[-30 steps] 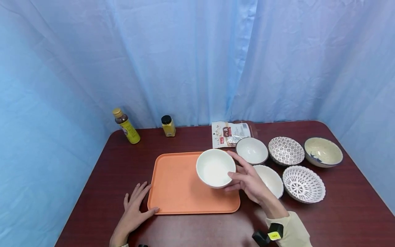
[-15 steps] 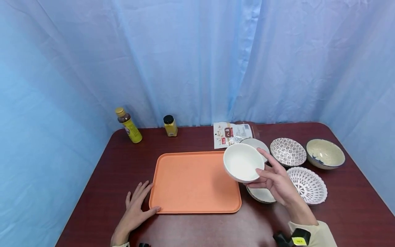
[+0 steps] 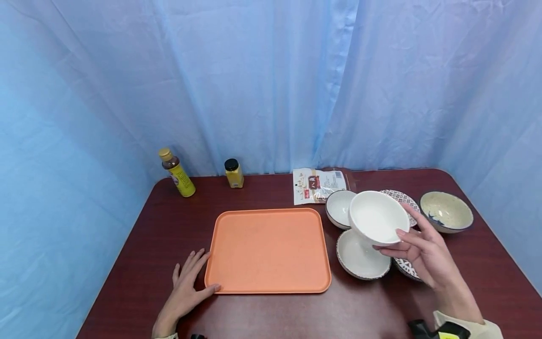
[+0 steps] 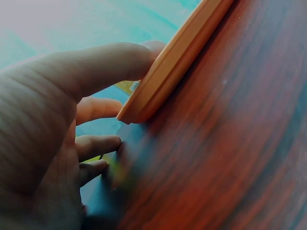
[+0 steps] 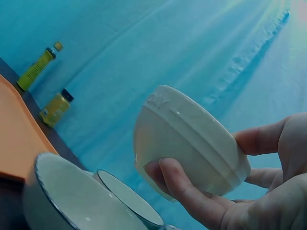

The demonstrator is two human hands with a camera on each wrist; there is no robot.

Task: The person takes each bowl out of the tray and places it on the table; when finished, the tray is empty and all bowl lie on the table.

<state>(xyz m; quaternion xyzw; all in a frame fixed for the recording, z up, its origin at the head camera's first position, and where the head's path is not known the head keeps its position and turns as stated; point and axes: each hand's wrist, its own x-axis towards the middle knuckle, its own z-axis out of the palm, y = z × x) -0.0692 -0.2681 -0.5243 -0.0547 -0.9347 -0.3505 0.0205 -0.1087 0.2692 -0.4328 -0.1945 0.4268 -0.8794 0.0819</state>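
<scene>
My right hand point(image 3: 432, 256) grips a plain white bowl point(image 3: 378, 217) by its right side, thumb at the rim and fingers beneath. The bowl is held tilted in the air above the other bowls. In the right wrist view, its ridged outer wall point(image 5: 187, 139) shows. My left hand point(image 3: 184, 288) lies at the near left corner of an orange tray point(image 3: 271, 252). Its thumb touches the rim, and its spread fingers reach along the left edge. The left wrist view shows the thumb point(image 4: 110, 64) against the tray's edge point(image 4: 163, 72).
Below the held bowl stand a speckled-rim white bowl point(image 3: 360, 259) and a dark-rimmed one point(image 3: 338, 209). Two patterned bowls are partly hidden. A beige bowl point(image 3: 446, 212) stands far right. Behind are a white packet point(image 3: 315, 186), a yellow jar point(image 3: 235, 175) and a yellow-labelled bottle point(image 3: 179, 176).
My right hand has carried the white bowl rightward, from above the tray to above the group of bowls. My left hand has stayed at the tray corner.
</scene>
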